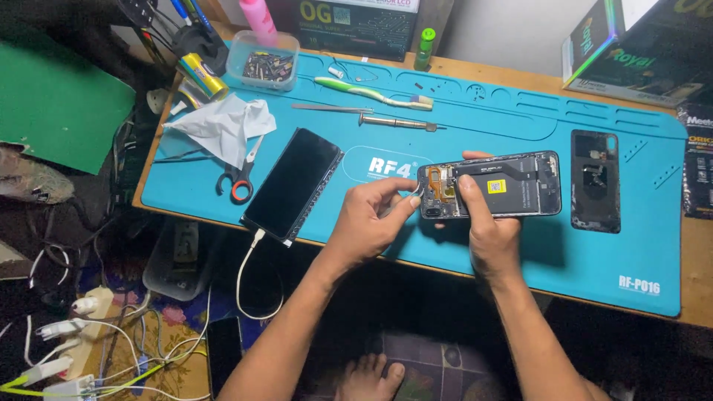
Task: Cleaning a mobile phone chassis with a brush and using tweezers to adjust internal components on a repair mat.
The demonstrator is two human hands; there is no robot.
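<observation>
- Gripping the opened phone (494, 186) at its lower edge, the right hand (486, 230) steadies it flat over the mat (520, 252), thumb up on the exposed board so the body cannot slide.
- The left hand (371, 219) pinches closed on a small metal tool (417, 194), whose kind I cannot tell, its tip at the phone's left end beside the orange flex; the low angle suits fine work there.
- A second phone (293, 186) lies screen up left of the hands, a white cable (249, 275) hanging from it over the desk (694, 267) edge.
- Scissors (238, 178) and crumpled tissue (223, 125) sit further left, out of the way.
- The removed back cover (595, 180) rests inner side up, well apart on the right.
- Behind, a screwdriver (397, 121), tweezers (330, 108) and a toothbrush (371, 93) lie in a row within reach.
- At the far edge stand a parts tub (263, 63), bottles and boxes.
- Below, the dim floor holds power strips and tangled cords; a bare foot (369, 379) shows.
</observation>
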